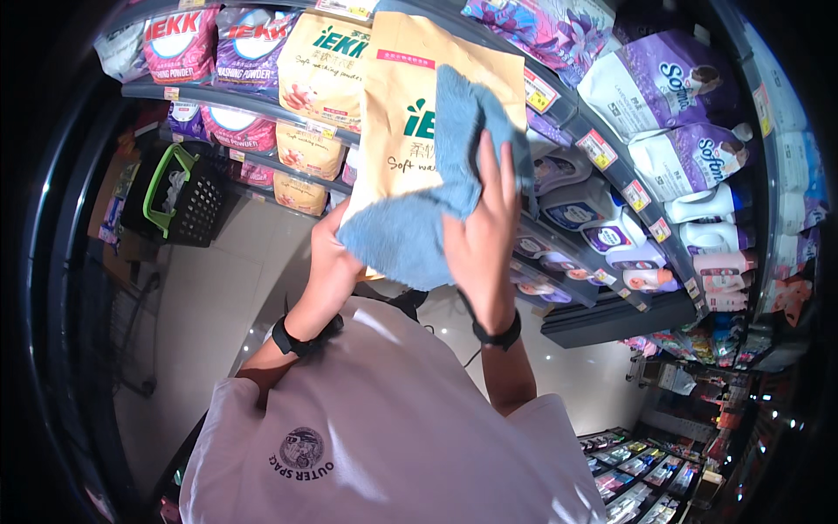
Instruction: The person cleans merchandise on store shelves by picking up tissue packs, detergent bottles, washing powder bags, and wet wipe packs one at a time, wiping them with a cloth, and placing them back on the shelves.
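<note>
A large cream bag of iEKK washing powder (pixel 396 98) is held up before me, in front of the shelves. My left hand (pixel 334 245) grips its lower left edge, the fingers hidden behind the bag and cloth. Over the bag's lower and right parts lies a fluffy blue cloth (pixel 399 236), folded and covering some of the print. My right hand (pixel 484 229) presses the cloth against the bag's front, fingers stretched upward and thumb apart. Black bands circle both wrists.
Matching cream bags (pixel 321 65) and pink and purple powder bags (pixel 178 46) line the left shelves. Softener pouches (pixel 661 85) and bottles (pixel 612 232) fill those at right. A black basket with a green handle (pixel 203 203) is at left, near a shopping cart (pixel 137 340).
</note>
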Demonstrator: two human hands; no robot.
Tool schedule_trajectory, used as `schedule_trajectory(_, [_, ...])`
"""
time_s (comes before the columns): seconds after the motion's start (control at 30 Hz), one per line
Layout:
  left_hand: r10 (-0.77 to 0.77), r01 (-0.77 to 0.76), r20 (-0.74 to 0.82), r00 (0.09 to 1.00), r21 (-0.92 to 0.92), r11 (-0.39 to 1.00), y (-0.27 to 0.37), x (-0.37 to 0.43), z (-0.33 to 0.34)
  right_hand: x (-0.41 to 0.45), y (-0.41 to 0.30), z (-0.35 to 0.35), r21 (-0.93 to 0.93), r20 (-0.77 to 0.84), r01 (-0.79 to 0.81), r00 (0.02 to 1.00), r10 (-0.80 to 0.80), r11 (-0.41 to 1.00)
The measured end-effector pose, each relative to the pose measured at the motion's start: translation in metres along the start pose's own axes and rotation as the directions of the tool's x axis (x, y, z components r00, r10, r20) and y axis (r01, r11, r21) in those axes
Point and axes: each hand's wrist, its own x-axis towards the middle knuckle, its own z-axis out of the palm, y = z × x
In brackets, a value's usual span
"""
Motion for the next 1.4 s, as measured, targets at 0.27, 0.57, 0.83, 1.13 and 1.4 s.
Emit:
schedule_trajectory(0.27, [0.183, -0.179, -0.023, 0.983, 0.115, 0.977, -0.022, 0.004, -0.020, 0.006, -0.041, -0.014, -0.014, 0.370, 0.176, 0.916, -0.158, 0.984])
schedule_trajectory(0.57, [-0.152, 0.159, 0.092, 0.984, -0.075, 0.984, 0.026, -0.006, -0.001, -0.037, 0.075, -0.018, 0.489, 0.109, -0.363, 0.928, 0.357, 0.793])
schedule_trajectory(0.83, [-0.380, 0.488, 0.317, 0.869, -0.427, 0.761, -0.023, 0.013, -0.027, -0.086, -0.013, -0.045, 0.895, 0.426, -0.446, 0.865, 0.266, 0.020])
schedule_trajectory(1.13, [-0.253, 0.471, 0.499, 0.829, -0.379, 0.797, -0.009, 0.000, -0.058, -0.056, -0.074, -0.019, 0.487, 0.123, 0.376, 0.864, -0.488, 0.788])
schedule_trajectory(1.4, [-0.257, 0.369, 0.375, 0.891, -0.264, 0.891, 0.007, -0.026, -0.058, -0.018, -0.028, -0.002, 0.480, 0.102, 0.243, 0.939, -0.329, 0.843])
